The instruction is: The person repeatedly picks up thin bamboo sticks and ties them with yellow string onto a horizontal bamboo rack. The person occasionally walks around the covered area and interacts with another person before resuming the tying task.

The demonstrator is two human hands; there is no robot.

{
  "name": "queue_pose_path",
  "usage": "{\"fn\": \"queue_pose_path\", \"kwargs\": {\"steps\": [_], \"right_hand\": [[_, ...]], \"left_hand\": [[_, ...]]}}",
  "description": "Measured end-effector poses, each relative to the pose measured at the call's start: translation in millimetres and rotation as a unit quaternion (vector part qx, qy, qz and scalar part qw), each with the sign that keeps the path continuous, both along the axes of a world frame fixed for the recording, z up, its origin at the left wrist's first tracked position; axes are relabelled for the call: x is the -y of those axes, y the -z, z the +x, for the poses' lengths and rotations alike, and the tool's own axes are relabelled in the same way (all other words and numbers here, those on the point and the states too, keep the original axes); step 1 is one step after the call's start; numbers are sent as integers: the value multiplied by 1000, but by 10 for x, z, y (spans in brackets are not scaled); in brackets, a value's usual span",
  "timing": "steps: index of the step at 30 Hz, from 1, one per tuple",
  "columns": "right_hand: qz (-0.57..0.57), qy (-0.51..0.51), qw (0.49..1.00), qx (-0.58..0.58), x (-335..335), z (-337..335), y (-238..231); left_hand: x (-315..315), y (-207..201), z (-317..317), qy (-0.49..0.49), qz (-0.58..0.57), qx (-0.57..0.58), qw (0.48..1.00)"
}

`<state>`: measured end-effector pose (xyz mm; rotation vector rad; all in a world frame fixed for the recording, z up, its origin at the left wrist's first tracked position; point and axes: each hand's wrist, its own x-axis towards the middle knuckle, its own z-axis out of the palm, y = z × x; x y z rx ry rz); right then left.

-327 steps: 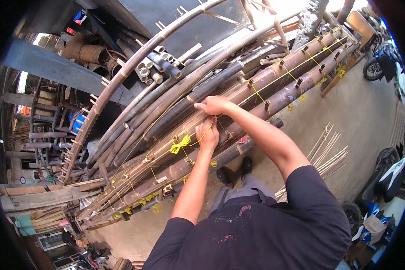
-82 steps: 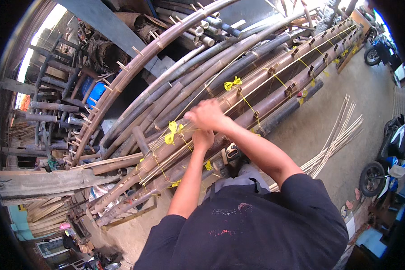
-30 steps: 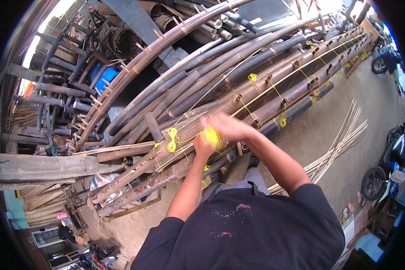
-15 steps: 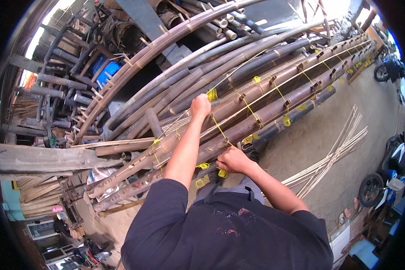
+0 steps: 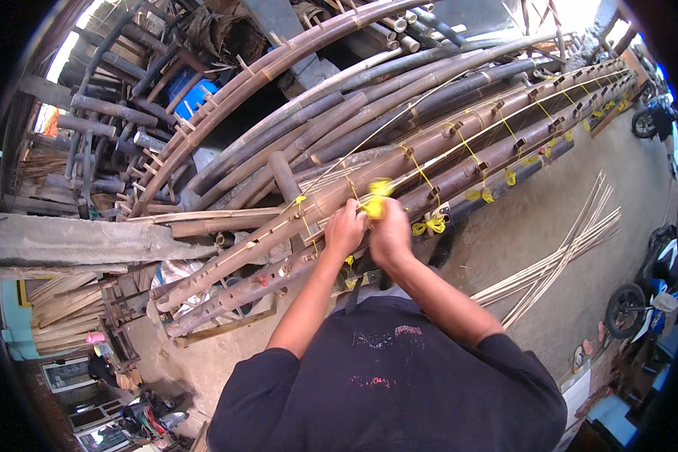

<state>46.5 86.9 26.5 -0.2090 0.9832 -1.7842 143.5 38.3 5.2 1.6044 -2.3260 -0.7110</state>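
My two hands are close together over the near long brown bamboo pole [image 5: 279, 265]. A bundle of yellow cord [image 5: 378, 197], smeared by motion, sits at their fingertips. My right hand [image 5: 390, 237] is closed on the bundle and partly blurred. Beside it, my left hand [image 5: 344, 228] is closed, its fingers pinching yellow cord at the bundle's lower side. The far brown bamboo pole [image 5: 316, 200] runs alongside the near one; both have cut slots. Yellow ties [image 5: 468, 147] span the gap at intervals, and a looped cord bundle [image 5: 429, 225] hangs from the near pole.
Curved bamboo poles [image 5: 339, 120] are stacked beyond. A curved pole with pegs [image 5: 226, 105] arches at the far left, near a grey plank [image 5: 90, 237]. Thin bamboo strips [image 5: 557, 252] lie on the floor at right. A motorbike wheel [image 5: 625, 309] stands at the right edge.
My left hand has come back toward me from the far pole, and my right hand has moved up beside it. The yellow cord bundle has moved nearer, between both hands.
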Motion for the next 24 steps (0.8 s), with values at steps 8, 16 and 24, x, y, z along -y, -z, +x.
{"fn": "queue_pose_path", "kwargs": {"steps": [8,16,24], "right_hand": [[77,-218,511,-828,1161,-350,-116],[-144,-471,563,-664,-410,-438,131],[-115,-388,574,-712,-616,-275,235]], "left_hand": [[84,29,71,-28,25,-103,994],[71,3,62,-46,32,-67,996],[1105,-642,-358,-30,-2,-272,962]]}}
